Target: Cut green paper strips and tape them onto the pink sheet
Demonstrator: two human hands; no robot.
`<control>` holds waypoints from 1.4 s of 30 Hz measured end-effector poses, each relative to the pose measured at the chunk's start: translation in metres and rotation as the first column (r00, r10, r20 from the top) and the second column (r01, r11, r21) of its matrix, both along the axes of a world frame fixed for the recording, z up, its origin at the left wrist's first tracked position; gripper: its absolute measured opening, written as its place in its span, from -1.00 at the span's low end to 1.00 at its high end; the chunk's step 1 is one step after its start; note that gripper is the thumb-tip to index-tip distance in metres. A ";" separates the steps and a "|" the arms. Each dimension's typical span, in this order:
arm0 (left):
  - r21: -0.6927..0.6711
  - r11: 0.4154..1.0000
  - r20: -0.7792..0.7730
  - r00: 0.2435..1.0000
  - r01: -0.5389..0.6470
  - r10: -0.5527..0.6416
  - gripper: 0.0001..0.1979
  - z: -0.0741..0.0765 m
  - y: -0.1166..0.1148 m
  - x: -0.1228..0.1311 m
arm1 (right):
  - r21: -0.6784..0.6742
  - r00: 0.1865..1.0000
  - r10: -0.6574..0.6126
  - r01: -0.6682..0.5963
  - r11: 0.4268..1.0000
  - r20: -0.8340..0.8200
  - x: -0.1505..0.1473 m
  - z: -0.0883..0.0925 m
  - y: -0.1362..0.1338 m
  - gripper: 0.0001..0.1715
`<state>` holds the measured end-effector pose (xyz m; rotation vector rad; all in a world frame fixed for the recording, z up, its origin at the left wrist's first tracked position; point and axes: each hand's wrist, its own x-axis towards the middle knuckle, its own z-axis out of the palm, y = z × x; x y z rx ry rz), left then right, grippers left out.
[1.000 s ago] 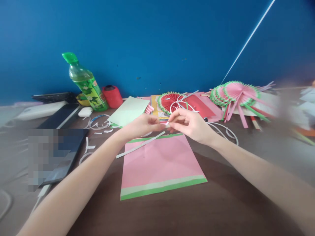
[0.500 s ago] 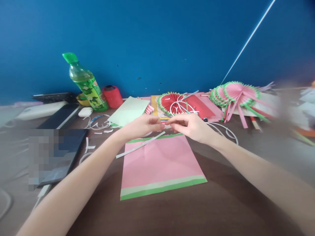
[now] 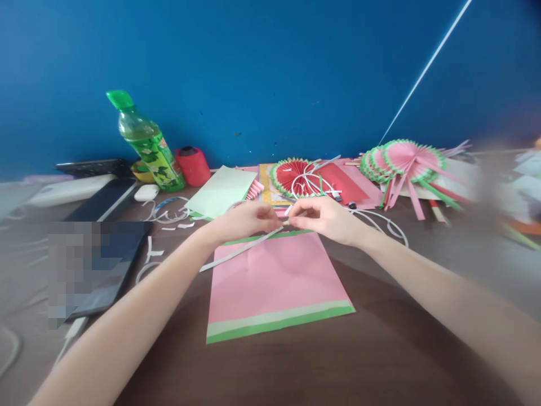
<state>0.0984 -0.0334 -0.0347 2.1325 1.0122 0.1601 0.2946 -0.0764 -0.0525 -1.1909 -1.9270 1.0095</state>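
My left hand (image 3: 247, 219) and my right hand (image 3: 327, 219) meet above the far edge of a pink sheet of paper (image 3: 279, 276). The sheet lies flat and has pale and dark green bands along its near and far edges. Between my fingertips is the upper end of a narrow white strip (image 3: 237, 253), which looks like tape. Both hands are closed in a pinch at that end. The strip slants down to the left, across the sheet's far left corner and past its side. Its exact fixing to the paper cannot be made out.
A pale green sheet (image 3: 224, 190) and a red pleated paper fan (image 3: 291, 177) lie behind my hands. Pink pleated fans (image 3: 412, 160) stand at the right. A green bottle (image 3: 152, 149), a red spool (image 3: 193, 167), a dark tablet (image 3: 112, 270) and white scraps (image 3: 155, 252) are leftward.
My fingers have come down slightly onto the strip's upper end, which lay free of them before. A small white piece now shows by my right fingertips. The sheet stays put.
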 end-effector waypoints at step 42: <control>-0.060 0.998 0.177 0.984 -0.003 0.013 -0.77 -0.005 -0.009 0.009 | 0.048 0.997 0.050 -0.053 0.997 0.061 0.002 -0.003 0.003 -0.88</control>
